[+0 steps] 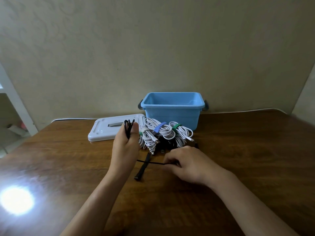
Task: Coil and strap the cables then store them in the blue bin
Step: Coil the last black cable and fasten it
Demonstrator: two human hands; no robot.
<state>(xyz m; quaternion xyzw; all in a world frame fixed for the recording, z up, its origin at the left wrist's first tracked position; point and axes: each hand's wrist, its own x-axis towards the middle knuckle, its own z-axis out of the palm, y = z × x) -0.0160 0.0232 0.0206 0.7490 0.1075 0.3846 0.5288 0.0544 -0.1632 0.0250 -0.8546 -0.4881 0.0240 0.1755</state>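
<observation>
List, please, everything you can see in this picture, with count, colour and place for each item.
Bin: one, blue, open, at the back of the table, nothing visible inside.
Lid: one, white, flat on the table left of the bin.
White cables: several coiled bundles, exact count unclear, in front of the bin, with green and blue straps.
Black cable: one, partly looped in the left hand, the rest running across the table to the right hand.
Black strap: one, lying on the table under the black cable.
Table: one, brown wood.
Left hand: holds the black loops.
Right hand: pinches the black cable.
</observation>
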